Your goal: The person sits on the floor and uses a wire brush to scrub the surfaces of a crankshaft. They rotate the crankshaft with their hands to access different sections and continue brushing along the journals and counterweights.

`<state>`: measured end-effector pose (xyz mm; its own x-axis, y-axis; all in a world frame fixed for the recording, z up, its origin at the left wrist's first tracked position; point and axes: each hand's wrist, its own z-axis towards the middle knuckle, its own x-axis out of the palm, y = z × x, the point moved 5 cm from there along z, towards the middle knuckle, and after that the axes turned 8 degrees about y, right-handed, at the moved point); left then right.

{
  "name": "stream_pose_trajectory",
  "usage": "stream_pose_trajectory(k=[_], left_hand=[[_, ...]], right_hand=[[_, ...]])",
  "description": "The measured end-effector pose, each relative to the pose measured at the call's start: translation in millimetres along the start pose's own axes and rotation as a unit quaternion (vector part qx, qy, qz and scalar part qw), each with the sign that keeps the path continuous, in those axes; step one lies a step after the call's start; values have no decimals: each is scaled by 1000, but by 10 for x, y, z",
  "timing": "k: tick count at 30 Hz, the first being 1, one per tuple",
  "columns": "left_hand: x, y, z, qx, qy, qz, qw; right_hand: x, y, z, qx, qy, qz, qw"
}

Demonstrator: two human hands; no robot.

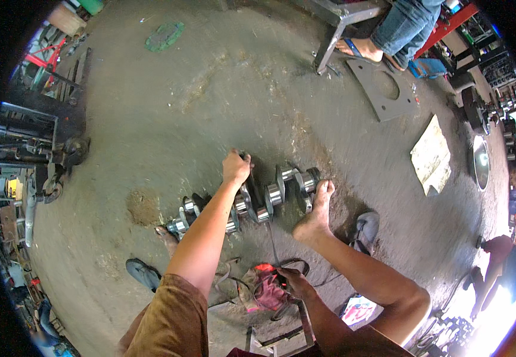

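A shiny metal crankshaft (273, 195) lies on the floor, running between my two bare feet. My left hand (237, 166) reaches across to its far side, fingers closed around the end of a dark narrow strip. From the crankshaft's near side the strip (274, 244) runs down toward me. Its lower end is at my right hand (295, 282), which is closed on it, though the fingers are partly hidden. My right foot (316, 215) presses at the crankshaft's right end; my left foot (167, 238) is at the left end, partly covered by my arm.
Beneath my right hand lies a reddish cloth bundle (267, 290). Grey slippers (365, 231) rest beside my feet. Farther right are cardboard (431, 156) and a metal plate with a hole (383, 89). Another person's foot (362, 49) is near a metal stand (331, 44). Machinery (55, 154) lines the left.
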<state>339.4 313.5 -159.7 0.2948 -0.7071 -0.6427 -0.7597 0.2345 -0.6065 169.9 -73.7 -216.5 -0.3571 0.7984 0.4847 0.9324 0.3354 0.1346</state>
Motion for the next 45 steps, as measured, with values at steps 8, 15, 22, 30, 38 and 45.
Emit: stream_pose_trajectory(k=[8, 15, 22, 30, 38, 45], left_hand=[[121, 230, 412, -5, 20, 159, 987], [3, 487, 530, -132, -52, -18, 990], [-388, -47, 254, 20, -39, 61, 997], [-1020, -1059, -997, 179, 16, 420, 890], [-776, -759, -2953, 186, 184, 171, 950], [-173, -187, -4049, 42, 68, 66, 995]], right_hand=[[-94, 175, 335, 126, 42, 122, 984], [-4, 313, 407, 147, 78, 135, 977], [75, 440, 312, 124, 198, 126, 964], [226, 430, -114, 29, 98, -118, 988], [513, 618, -761, -76, 52, -398, 913], [758, 429, -1034, -212, 36, -342, 915]])
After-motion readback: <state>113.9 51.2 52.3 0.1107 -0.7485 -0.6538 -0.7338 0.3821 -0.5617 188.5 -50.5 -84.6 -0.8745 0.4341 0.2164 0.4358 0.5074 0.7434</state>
